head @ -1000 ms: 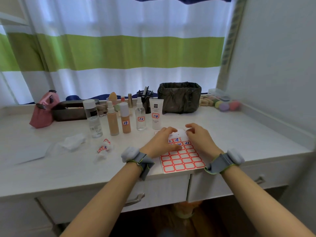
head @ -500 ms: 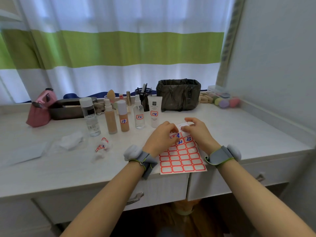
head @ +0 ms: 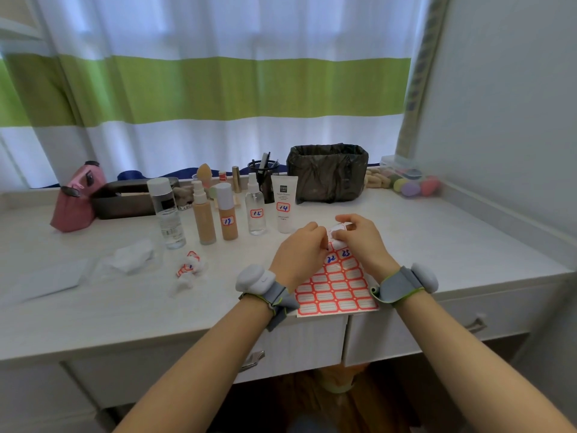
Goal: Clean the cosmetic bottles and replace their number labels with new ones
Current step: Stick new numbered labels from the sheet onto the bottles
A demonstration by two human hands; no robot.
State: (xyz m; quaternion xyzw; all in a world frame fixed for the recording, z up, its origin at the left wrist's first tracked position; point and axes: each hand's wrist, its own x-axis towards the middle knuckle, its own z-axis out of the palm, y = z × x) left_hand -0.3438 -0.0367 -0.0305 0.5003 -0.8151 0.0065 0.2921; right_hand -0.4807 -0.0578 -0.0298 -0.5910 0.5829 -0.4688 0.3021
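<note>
Red-bordered labels fill the sheet (head: pixel 335 284) that lies on the pale tabletop (head: pixel 452 245) under both hands, its near edge at the tabletop's front edge between the two wrists. The left hand (head: pixel 298 256) rests on the sheet's left side with fingers curled toward its far end; the right hand (head: pixel 362 242) pinches the curled far end of the sheet — a loose label (head: pixel 338 228) shows between thumb and fingers. What exactly the left fingertips grip I cannot tell, as they meet the right hand's at that same curl. Two written labels sit just below the fingers.

Beyond the left hand stands a row of bottles: a clear one with a white cap (head: pixel 167 212), a beige pump bottle (head: pixel 203 214), a beige bottle marked 17 (head: pixel 227 215), a spray bottle marked 15 (head: pixel 256 207) and a white tube marked 14 (head: pixel 284 204). Left of the hands lie crumpled wipes with old labels (head: pixel 189 267) and a white pad (head: pixel 132 256). Behind the tube sits a black-lined bin (head: pixel 327 171) — further left, a pink pouch (head: pixel 76 200).
</note>
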